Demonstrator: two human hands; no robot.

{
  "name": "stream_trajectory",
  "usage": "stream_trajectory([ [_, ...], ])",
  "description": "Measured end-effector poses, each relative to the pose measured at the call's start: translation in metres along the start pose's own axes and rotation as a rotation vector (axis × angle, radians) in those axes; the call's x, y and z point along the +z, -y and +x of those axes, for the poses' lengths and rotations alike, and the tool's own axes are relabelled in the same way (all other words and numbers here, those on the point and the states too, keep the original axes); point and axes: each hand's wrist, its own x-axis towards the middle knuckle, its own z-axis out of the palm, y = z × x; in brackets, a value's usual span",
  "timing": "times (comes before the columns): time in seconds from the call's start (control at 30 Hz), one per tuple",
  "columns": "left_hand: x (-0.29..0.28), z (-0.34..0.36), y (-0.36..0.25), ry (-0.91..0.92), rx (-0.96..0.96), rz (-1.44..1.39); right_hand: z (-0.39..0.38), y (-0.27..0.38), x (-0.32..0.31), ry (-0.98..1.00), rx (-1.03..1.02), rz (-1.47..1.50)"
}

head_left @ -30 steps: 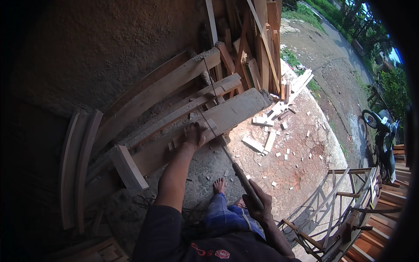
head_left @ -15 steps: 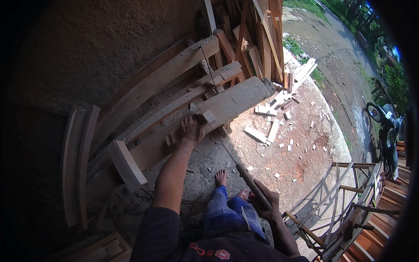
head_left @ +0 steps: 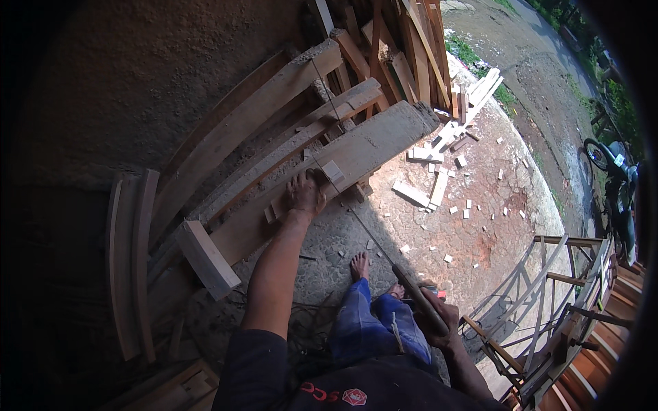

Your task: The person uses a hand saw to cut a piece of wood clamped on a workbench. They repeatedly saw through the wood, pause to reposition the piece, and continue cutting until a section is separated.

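The left hand [head_left: 306, 194], fingers curled over it, holds a wood strip [head_left: 333, 171] against the plank surface [head_left: 384, 140] while the right hand [head_left: 440, 316] closes round the saw [head_left: 412, 286], whose blade (close beside those fingers) could jump and cut if the strip slipped.

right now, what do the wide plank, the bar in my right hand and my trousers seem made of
Wide plank: likely bare wood, dull, pale brown, unpainted.
Bar in your right hand: perhaps wood, dull brown; no grain shows.
Trousers: probably denim, faded blue.
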Motion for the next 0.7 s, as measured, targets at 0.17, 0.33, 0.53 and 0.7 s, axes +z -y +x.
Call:
stream_trajectory([
  [0.17,0.015,-0.002,-0.001,-0.133,0.029,0.122,0.11,0.003,0.049,0.104,0.25,0.176],
  [0.33,0.017,0.001,0.006,-0.087,0.004,0.088,0.072,-0.014,0.054,-0.052,0.029,0.223],
  [0.53,0.009,0.001,-0.001,0.001,-0.003,0.014,-0.008,-0.007,0.006,0.003,-0.012,-0.055],
  [0.7,0.003,0.005,0.006,-0.036,-0.031,0.078,0.113,-0.014,0.07,-0.01,0.014,0.184],
])
